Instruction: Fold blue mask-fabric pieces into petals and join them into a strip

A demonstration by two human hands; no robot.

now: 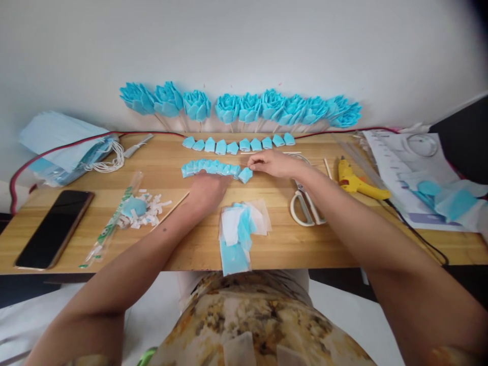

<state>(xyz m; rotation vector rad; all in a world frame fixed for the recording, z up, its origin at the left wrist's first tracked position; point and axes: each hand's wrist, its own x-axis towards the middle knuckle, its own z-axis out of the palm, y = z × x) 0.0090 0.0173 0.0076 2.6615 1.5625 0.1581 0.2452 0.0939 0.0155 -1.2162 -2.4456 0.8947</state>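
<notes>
My left hand [210, 189] rests over the near edge of a row of overlapping blue folded petals [211, 165]. Its fingers are mostly hidden from me by the back of the hand. At the right end of that row lies a single blue petal [246, 176]. My right hand [272, 163] is beside it, fingers bent and drawn together, tips close to the petal's upper right edge; whether they pinch anything I cannot make out. Behind both hands, a second row of separate blue petals [232, 148] runs across the table.
Blue flowers on sticks [249, 108] lean along the wall. Scissors [303, 206], a yellow glue gun [358, 185] and printed paper [404, 152] are rightward. Blue and white cut pieces [234, 254] overlap the front edge. A phone [55, 229], paper scraps [150, 211] and face masks [63, 142] lie left.
</notes>
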